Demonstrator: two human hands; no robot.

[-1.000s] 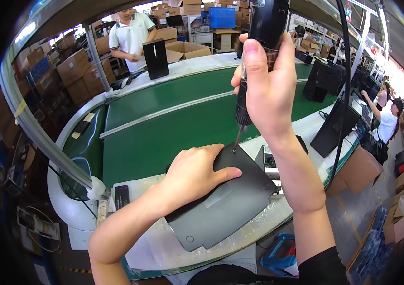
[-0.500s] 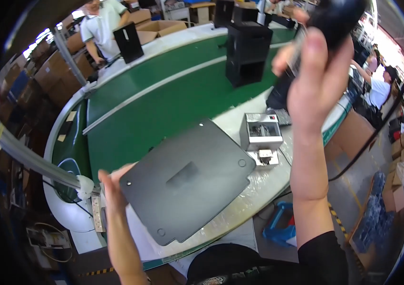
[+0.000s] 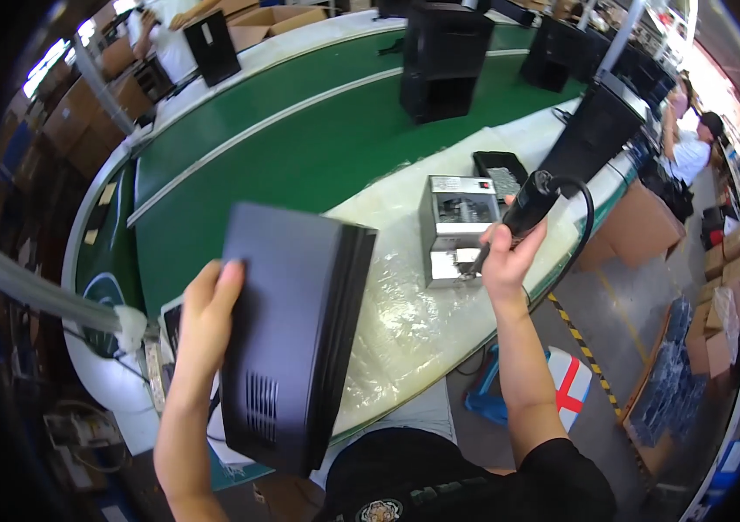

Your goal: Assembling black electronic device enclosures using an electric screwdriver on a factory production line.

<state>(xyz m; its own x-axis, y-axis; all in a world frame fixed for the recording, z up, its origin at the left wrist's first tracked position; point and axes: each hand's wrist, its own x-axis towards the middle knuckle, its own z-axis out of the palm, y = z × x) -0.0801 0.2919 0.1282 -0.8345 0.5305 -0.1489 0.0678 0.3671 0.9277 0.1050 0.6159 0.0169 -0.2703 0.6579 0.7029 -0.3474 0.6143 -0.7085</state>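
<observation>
My left hand (image 3: 205, 322) grips the left side of a black box-shaped casing (image 3: 287, 304), thumb on its face. The casing is tilted up on edge, with vent slots low on the side toward me. In my right hand (image 3: 514, 261) is a black corded electric screwdriver (image 3: 530, 202), pointing down and left. Its lower end is beside the front of a small metal screw feeder (image 3: 460, 209) on the white bench; whether the bit touches it I cannot tell. Behind the feeder sits a black tray (image 3: 481, 160) holding small metal pieces, probably screws.
A plastic-covered white bench (image 3: 400, 322) curves along a green conveyor (image 3: 300, 165). Black cabinets (image 3: 444, 61) stand on the conveyor, and another black cabinet (image 3: 592, 130) is at the bench's right end. The screwdriver's cable (image 3: 590, 213) loops on the right. Other people work farther off.
My right hand has come down from a raised position to the screw feeder with the screwdriver. The casing has been turned from its broad flat face onto its edge.
</observation>
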